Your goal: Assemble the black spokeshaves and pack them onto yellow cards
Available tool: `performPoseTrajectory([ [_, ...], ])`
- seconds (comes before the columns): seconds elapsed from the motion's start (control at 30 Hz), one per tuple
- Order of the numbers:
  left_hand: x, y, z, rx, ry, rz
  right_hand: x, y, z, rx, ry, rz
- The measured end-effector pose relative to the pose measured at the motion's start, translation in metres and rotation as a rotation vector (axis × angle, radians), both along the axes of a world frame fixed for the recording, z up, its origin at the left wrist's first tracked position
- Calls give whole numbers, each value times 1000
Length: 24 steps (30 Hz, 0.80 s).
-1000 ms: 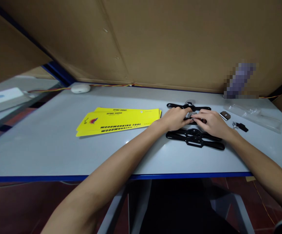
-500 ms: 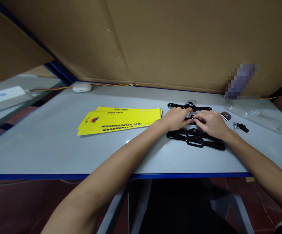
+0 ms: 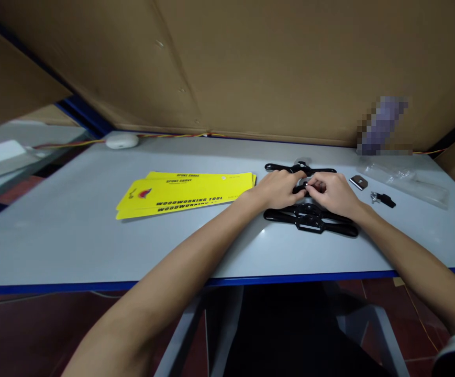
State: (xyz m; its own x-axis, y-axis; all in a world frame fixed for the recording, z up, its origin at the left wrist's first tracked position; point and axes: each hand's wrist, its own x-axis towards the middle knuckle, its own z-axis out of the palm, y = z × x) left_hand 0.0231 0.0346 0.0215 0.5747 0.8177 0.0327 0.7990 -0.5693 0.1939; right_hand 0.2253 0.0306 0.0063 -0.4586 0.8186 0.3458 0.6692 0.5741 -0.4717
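My left hand (image 3: 280, 188) is closed around one side of a black spokeshave (image 3: 300, 188), holding it on the table. At the middle of that tool, the fingertips of my right hand (image 3: 331, 191) are pinched together on a tiny part; a bright glint shows there, but its shape is hidden. Behind my hands lies another spokeshave (image 3: 278, 167), with a blade standing at its centre. Closer to me, two black spokeshave bodies lie together, the nearer body (image 3: 309, 225) showing an open slot. Right of my right hand are a loose blade (image 3: 358, 181) and a black cap piece (image 3: 386, 200) beside silver screws (image 3: 374, 197).
Yellow printed cards (image 3: 188, 193) lie stacked left of my hands. Clear plastic packaging (image 3: 415, 183) rests at the right, near a blurred purple object (image 3: 382, 125). A white device (image 3: 122, 140) and cable sit along the cardboard wall (image 3: 251, 68). The blue table edge (image 3: 93, 287) runs in front.
The view has shifted slightly, so everything appears a little further left. My hands stay at the same spokeshave, with the right fingers still pinched at its middle.
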Motion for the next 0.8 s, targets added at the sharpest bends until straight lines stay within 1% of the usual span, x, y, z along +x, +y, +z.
performPoseTrajectory([
  [0.1,-1,0,1,-7,1,-8,1,2,-3,15,35,29],
  [0.2,-1,1,1,-10,3,-17,2,5,-6,31,60,119],
  [0.27,-2,2,1,-20,-4,-28,2,5,-6,31,78,150],
  [0.57,-4,4,-1,-58,-60,-27,6,3,4,-57,128,75],
  [0.63,-4,4,-1,-64,-68,-23,8,4,4,-42,116,72],
  [0.8,-3,4,-1,-83,-78,-14,13,4,8,63,19,101],
])
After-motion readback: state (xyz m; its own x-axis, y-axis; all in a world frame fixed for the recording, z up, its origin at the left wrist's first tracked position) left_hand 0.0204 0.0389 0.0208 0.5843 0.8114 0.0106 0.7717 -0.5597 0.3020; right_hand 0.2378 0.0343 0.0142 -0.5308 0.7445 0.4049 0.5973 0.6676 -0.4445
